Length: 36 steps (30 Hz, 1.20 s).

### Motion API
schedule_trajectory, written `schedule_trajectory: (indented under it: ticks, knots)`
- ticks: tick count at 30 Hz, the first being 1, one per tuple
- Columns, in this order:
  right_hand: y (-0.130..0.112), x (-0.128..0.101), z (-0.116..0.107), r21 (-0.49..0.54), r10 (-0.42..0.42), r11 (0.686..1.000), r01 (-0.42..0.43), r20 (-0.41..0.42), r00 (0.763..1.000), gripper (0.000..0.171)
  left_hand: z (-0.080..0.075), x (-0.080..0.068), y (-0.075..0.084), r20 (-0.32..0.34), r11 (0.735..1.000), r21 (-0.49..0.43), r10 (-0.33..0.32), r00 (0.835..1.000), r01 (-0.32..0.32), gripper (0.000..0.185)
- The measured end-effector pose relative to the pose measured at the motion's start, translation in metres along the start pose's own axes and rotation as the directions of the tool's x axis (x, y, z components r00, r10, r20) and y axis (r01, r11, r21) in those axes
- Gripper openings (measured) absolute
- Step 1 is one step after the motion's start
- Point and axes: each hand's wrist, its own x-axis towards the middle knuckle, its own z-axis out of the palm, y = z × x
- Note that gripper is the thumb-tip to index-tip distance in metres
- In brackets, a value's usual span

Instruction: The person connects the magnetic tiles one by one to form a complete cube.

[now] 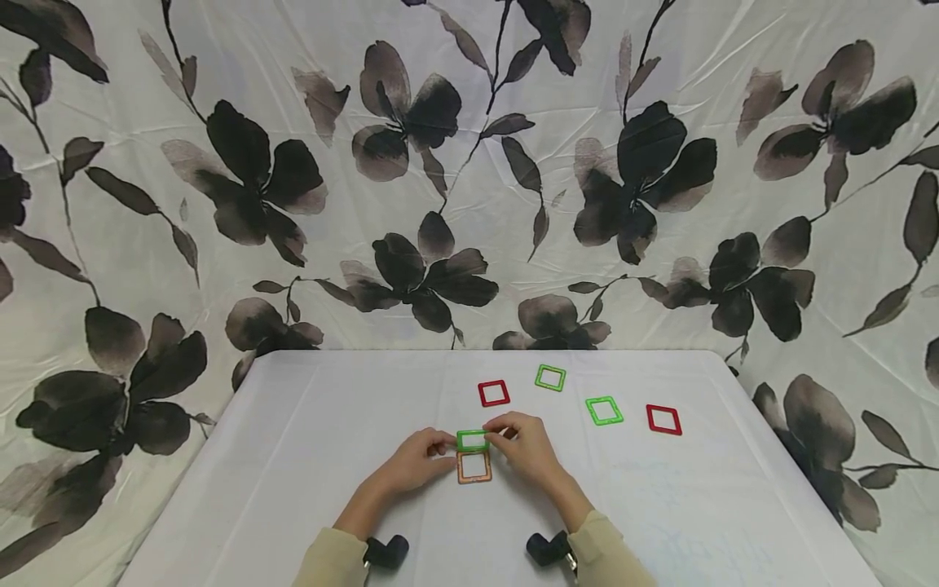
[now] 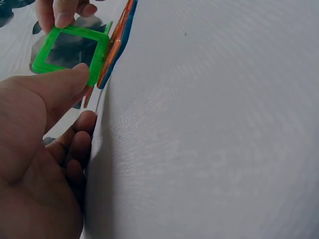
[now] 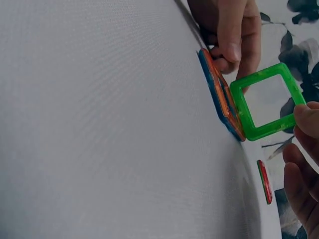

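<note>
A green square magnetic tile (image 1: 473, 448) with an open middle stands tilted up along the far edge of an orange square tile (image 1: 474, 479). Under the orange one lies a blue tile (image 3: 211, 89), both flat on the table. My right hand (image 1: 524, 448) pinches the green tile's right side between thumb and fingers. On the other side, my left hand (image 1: 420, 463) has a finger at the green tile's left edge, while its thumb lies near the orange tile. In the left wrist view the left thumb overlaps the lower bar of the green tile (image 2: 44, 50).
Beyond my hands lie a red tile (image 1: 495, 403) and a green tile (image 1: 549, 388). Another green tile (image 1: 610, 422) and a red tile (image 1: 666, 432) lie to the right. The white-covered table (image 1: 293, 424) meets a flower-patterned cloth (image 1: 513, 204) at the back.
</note>
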Motion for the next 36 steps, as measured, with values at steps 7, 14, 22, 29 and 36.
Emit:
schedule_trajectory:
  ticks: [7, 14, 22, 29, 36]
  knots:
    - [-0.003, 0.004, -0.002, -0.091, -0.06, 0.994, 0.062, 0.022, 0.998, 0.011, -0.001, 0.002, 0.0, -0.041, 0.998, -0.065, -0.019, 0.999, 0.017, 0.022]
    - [-0.005, 0.008, -0.001, -0.126, -0.082, 0.988, 0.088, 0.048, 0.995, 0.01, -0.003, 0.002, 0.002, -0.055, 0.993, -0.118, -0.032, 0.998, 0.025, 0.024]
    - [-0.003, 0.015, 0.001, -0.169, -0.132, 0.975, 0.142, 0.069, 0.989, 0.011, -0.003, 0.0, 0.002, -0.049, 0.99, -0.141, -0.02, 0.999, 0.013, 0.021]
    - [-0.005, 0.018, 0.0, -0.177, -0.151, 0.97, 0.168, 0.106, 0.983, 0.011, -0.002, -0.003, 0.001, -0.04, 0.991, -0.13, 0.014, 0.999, -0.019, 0.02]
    - [-0.005, 0.018, 0.005, -0.114, -0.124, 0.984, 0.137, 0.113, 0.986, 0.012, -0.002, -0.007, 0.005, -0.017, 0.993, -0.121, -0.004, 1.0, 0.002, 0.013]
